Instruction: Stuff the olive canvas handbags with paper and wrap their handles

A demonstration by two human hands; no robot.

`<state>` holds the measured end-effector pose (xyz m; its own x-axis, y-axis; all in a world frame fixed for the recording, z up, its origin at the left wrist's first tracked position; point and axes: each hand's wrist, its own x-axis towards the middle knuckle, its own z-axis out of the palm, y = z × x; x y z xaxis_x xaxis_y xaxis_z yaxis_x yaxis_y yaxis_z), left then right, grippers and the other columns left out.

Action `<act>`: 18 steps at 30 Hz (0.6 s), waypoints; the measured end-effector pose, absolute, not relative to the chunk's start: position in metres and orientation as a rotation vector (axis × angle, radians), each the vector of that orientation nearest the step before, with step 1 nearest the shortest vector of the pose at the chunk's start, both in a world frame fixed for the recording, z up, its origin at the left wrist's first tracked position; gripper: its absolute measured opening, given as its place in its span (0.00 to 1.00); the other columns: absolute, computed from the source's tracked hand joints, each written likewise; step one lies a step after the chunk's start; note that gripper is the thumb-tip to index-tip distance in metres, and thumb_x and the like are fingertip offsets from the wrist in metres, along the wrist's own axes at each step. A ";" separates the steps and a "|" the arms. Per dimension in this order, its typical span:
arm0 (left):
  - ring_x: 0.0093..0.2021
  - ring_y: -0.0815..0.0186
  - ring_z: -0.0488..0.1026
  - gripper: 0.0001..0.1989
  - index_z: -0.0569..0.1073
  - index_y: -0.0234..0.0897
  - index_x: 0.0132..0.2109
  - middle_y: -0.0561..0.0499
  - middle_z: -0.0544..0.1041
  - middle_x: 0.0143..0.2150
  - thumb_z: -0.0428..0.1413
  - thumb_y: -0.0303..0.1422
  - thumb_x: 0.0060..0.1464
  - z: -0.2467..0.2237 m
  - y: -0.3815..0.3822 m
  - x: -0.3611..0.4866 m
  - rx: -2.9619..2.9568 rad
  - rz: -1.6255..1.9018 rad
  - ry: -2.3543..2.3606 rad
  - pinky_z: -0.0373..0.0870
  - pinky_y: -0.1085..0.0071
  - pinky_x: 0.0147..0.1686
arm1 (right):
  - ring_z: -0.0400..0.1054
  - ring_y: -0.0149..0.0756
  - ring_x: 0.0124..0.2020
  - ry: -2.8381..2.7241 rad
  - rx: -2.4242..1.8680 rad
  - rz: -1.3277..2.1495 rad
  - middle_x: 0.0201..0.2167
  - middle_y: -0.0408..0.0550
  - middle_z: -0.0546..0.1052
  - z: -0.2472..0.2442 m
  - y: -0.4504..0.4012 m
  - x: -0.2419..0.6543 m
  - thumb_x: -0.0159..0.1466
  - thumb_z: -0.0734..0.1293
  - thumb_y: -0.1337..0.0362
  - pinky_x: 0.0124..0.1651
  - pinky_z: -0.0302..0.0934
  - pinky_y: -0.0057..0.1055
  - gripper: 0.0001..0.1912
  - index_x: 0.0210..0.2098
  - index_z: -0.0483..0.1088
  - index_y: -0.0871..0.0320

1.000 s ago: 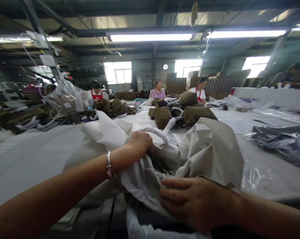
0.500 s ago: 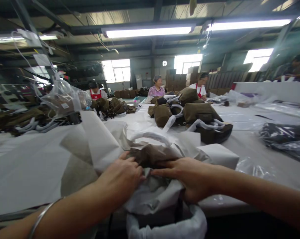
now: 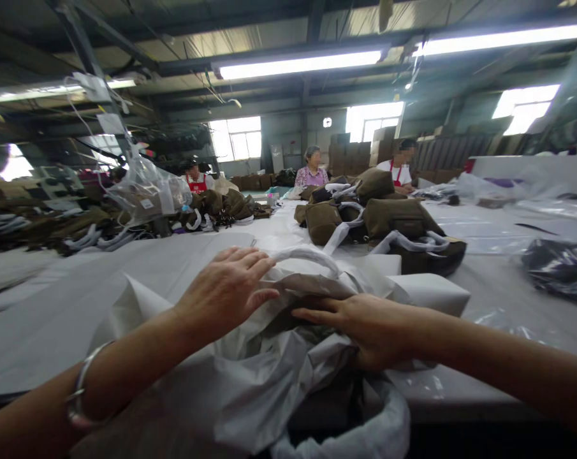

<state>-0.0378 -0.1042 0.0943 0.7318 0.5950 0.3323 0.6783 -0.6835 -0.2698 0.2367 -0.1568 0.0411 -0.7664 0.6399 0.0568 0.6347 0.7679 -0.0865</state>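
Observation:
A brown handbag (image 3: 312, 299) lies before me at the table's front edge, its mouth open and partly filled with crumpled white paper (image 3: 254, 382). One white-wrapped handle (image 3: 312, 255) arches at its far side; the other wrapped handle (image 3: 379, 424) hangs toward me. My left hand (image 3: 231, 287) is open, fingers outstretched, over the paper at the left of the mouth. My right hand (image 3: 359, 325) reaches into the mouth from the right with its visible fingers extended; its inner fingertips are hidden by the bag and paper.
Finished-looking brown bags (image 3: 398, 223) are piled beyond mine on the white table (image 3: 493, 274). Plastic-wrapped dark goods (image 3: 560, 271) lie at right. More brown bags (image 3: 231, 204) and a hanging clear plastic bag (image 3: 147, 191) are at left. Several people sit farther back.
My left hand has lifted out of the bag's mouth and opened. The paper standing at left has folded down toward me over the bag. My right hand stays in the mouth.

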 end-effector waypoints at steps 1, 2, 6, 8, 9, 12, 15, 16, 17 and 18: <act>0.60 0.48 0.71 0.25 0.70 0.38 0.63 0.39 0.74 0.62 0.58 0.41 0.63 0.082 -0.102 -0.038 -2.564 -0.251 -0.982 0.66 0.52 0.60 | 0.75 0.49 0.53 -2.848 -1.027 0.016 0.73 0.55 0.56 0.038 -0.158 0.237 0.52 0.69 0.69 0.45 0.70 0.36 0.56 0.75 0.43 0.45; 0.58 0.49 0.73 0.26 0.68 0.38 0.65 0.37 0.74 0.62 0.59 0.39 0.62 0.069 -0.102 -0.039 -2.573 -0.181 -1.005 0.68 0.53 0.58 | 0.74 0.50 0.53 -2.819 -1.033 -0.056 0.75 0.55 0.51 0.035 -0.160 0.238 0.51 0.68 0.70 0.44 0.70 0.36 0.57 0.75 0.42 0.44; 0.40 0.55 0.80 0.23 0.68 0.36 0.65 0.42 0.82 0.46 0.50 0.25 0.65 0.034 -0.126 -0.039 -2.623 0.038 -0.993 0.75 0.60 0.44 | 0.78 0.47 0.46 -2.748 -1.150 -0.191 0.76 0.57 0.42 0.025 -0.163 0.241 0.49 0.69 0.71 0.38 0.71 0.34 0.59 0.75 0.41 0.43; 0.38 0.54 0.80 0.20 0.72 0.37 0.61 0.43 0.82 0.41 0.47 0.25 0.66 0.039 -0.135 -0.037 -2.668 0.072 -1.030 0.74 0.61 0.39 | 0.79 0.47 0.44 -2.786 -1.190 -0.193 0.75 0.56 0.47 0.024 -0.161 0.241 0.49 0.69 0.71 0.37 0.71 0.34 0.58 0.75 0.45 0.44; 0.36 0.54 0.80 0.18 0.75 0.37 0.57 0.43 0.82 0.39 0.45 0.28 0.68 0.047 -0.135 -0.036 -2.698 0.093 -1.104 0.74 0.62 0.36 | 0.79 0.47 0.42 -2.821 -1.193 -0.186 0.74 0.55 0.50 0.024 -0.159 0.240 0.49 0.69 0.70 0.37 0.71 0.34 0.57 0.74 0.46 0.45; 0.35 0.55 0.81 0.20 0.79 0.37 0.42 0.42 0.83 0.35 0.43 0.35 0.70 0.074 -0.110 -0.037 -2.710 0.228 -1.465 0.71 0.66 0.32 | 0.80 0.46 0.40 -2.903 -1.189 -0.153 0.72 0.48 0.57 0.026 -0.155 0.238 0.48 0.69 0.69 0.36 0.71 0.35 0.55 0.73 0.49 0.43; 0.42 0.50 0.80 0.18 0.79 0.32 0.36 0.32 0.83 0.40 0.47 0.33 0.66 0.078 -0.063 -0.044 -2.554 0.311 -1.712 0.72 0.62 0.39 | 0.80 0.46 0.40 -2.913 -1.194 -0.123 0.71 0.47 0.60 0.027 -0.155 0.236 0.48 0.69 0.70 0.36 0.72 0.36 0.54 0.73 0.52 0.44; 0.43 0.48 0.80 0.16 0.79 0.30 0.36 0.29 0.82 0.41 0.49 0.32 0.65 0.072 -0.048 -0.046 -2.515 0.320 -1.763 0.72 0.59 0.40 | 0.80 0.46 0.40 -2.908 -1.189 -0.121 0.71 0.48 0.60 0.027 -0.156 0.235 0.48 0.69 0.70 0.37 0.72 0.36 0.54 0.72 0.52 0.45; 0.44 0.48 0.80 0.14 0.79 0.28 0.37 0.29 0.81 0.43 0.52 0.33 0.64 0.063 -0.035 -0.048 -2.502 0.319 -1.797 0.72 0.57 0.42 | 0.80 0.47 0.41 -2.903 -1.181 -0.123 0.71 0.49 0.60 0.026 -0.157 0.235 0.48 0.69 0.70 0.37 0.72 0.36 0.53 0.72 0.53 0.46; 0.44 0.50 0.79 0.14 0.79 0.28 0.38 0.30 0.81 0.43 0.53 0.34 0.64 0.051 -0.024 -0.049 -2.516 0.311 -1.822 0.73 0.56 0.43 | 0.80 0.47 0.40 -2.901 -1.176 -0.126 0.71 0.50 0.60 0.024 -0.158 0.236 0.48 0.69 0.70 0.37 0.72 0.37 0.53 0.72 0.53 0.47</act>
